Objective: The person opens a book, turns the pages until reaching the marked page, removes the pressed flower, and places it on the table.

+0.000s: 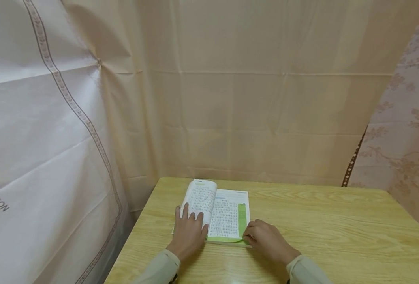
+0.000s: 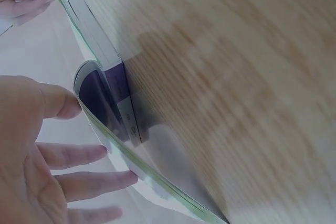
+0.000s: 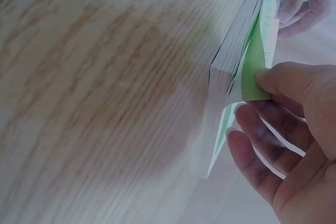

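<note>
An open book [image 1: 223, 213] lies on the wooden table, with printed text and green bands on its right page. My left hand [image 1: 189, 234] rests on the left page [image 1: 201, 197] with its fingers spread. In the left wrist view, the left fingers [image 2: 94, 184] lie fairly straight against that side, which curves up from the spine [image 2: 119, 82]. My right hand [image 1: 267, 238] is at the lower right corner of the book. There its thumb and forefinger pinch the green corner of a page [image 3: 253, 66], lifted off the thick stack of pages [image 3: 239, 35] below.
The wooden table [image 1: 337, 221] extends to the right of the book. A beige curtain [image 1: 252, 118] hangs behind it. A pale sheet [image 1: 53, 157] hangs at the left and a flower-patterned one [image 1: 404, 157] at the right.
</note>
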{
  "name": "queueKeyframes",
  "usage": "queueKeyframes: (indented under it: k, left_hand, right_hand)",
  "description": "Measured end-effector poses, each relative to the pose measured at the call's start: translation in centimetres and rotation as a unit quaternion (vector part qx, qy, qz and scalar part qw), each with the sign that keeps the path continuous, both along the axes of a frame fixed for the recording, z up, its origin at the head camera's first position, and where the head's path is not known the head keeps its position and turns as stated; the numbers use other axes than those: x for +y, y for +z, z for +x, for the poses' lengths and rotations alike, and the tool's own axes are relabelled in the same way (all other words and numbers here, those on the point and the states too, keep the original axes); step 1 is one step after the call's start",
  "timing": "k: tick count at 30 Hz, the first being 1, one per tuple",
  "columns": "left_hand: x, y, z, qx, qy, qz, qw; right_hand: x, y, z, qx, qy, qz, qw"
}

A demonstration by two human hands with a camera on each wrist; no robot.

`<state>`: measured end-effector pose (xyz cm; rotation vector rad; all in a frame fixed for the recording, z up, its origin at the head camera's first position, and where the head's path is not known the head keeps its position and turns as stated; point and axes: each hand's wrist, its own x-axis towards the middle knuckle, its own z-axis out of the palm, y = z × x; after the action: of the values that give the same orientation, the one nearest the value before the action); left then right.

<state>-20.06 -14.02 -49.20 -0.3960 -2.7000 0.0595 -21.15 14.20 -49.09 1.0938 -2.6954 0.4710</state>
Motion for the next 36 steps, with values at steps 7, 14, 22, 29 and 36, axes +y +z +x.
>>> queueKeyframes:
  k: [7,14,22,29,36]
  left_hand:
    - [0.0,-0.1,-0.1,-0.015,-0.064,0.032,0.9973]
    - [0.2,-0.5,-0.4,0.014,-0.182,0.025,0.9829]
    - [0.7,-1.0,-0.2,0.032,-0.178,-0.003,0.9835]
    - [1.0,-1.1,-0.3,0.037,-0.168,0.004,0.9851]
    - [1.5,-0.8,-0.3,0.02,-0.126,0.03,0.9913]
  right_hand:
    - [0.0,0.1,0.0,0.023,0.002,0.0,0.9997]
    - [0.0,0.1,0.0,0.039,-0.004,-0.008,0.9992]
    - [0.0,0.2,0.0,0.061,-0.012,-0.029,0.9977]
    - [-0.1,0.4,0.1,0.085,-0.033,-0.073,0.9932]
    - [0.0,0.5,0.2,0.038,-0.079,-0.091,0.992]
